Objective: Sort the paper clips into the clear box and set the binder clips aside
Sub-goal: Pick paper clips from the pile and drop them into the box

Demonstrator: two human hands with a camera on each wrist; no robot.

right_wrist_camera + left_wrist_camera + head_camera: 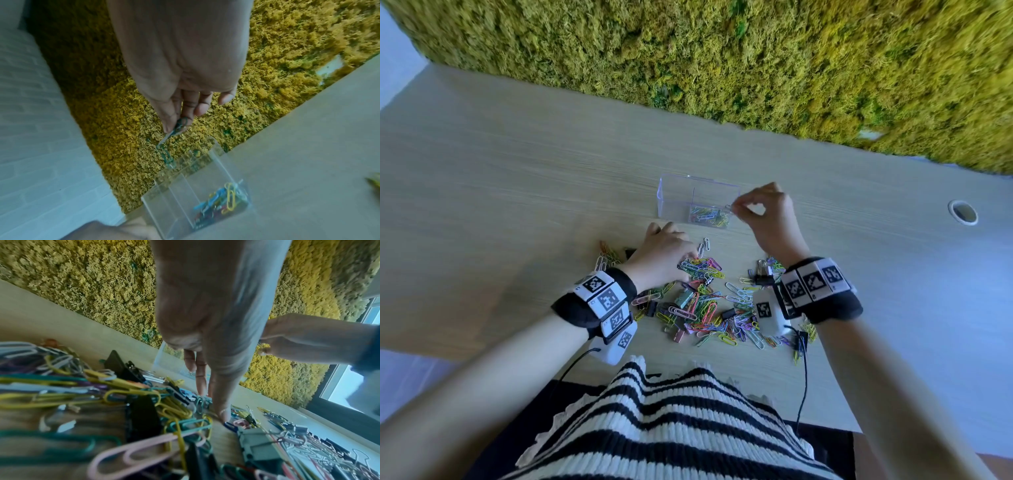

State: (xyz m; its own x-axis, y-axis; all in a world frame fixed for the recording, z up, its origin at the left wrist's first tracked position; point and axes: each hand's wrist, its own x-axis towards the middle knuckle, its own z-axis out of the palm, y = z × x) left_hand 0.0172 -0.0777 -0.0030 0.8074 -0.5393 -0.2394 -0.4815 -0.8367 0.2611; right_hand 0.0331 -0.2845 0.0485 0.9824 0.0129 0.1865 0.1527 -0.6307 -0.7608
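The clear box (674, 195) stands on the wooden table, and coloured paper clips (709, 218) lie in its right compartment. My right hand (734, 205) hovers at the box's right rim. Thumb and forefinger pinch linked paper clips (178, 127), green and white, which dangle above the box (164, 203). My left hand (674, 246) lies on the far edge of the mixed pile (705, 308), fingers straight. One fingertip (224, 414) presses down among the clips. Black binder clips (763, 275) and a grey-green one (683, 298) sit in the pile.
A small heap of clips (607, 255) and a black binder clip (629, 253) lie left of my left hand. A moss wall (722, 61) borders the table's far side. A round cable hole (963, 212) is at the right. Wrist-camera cables (804, 370) hang off the near edge.
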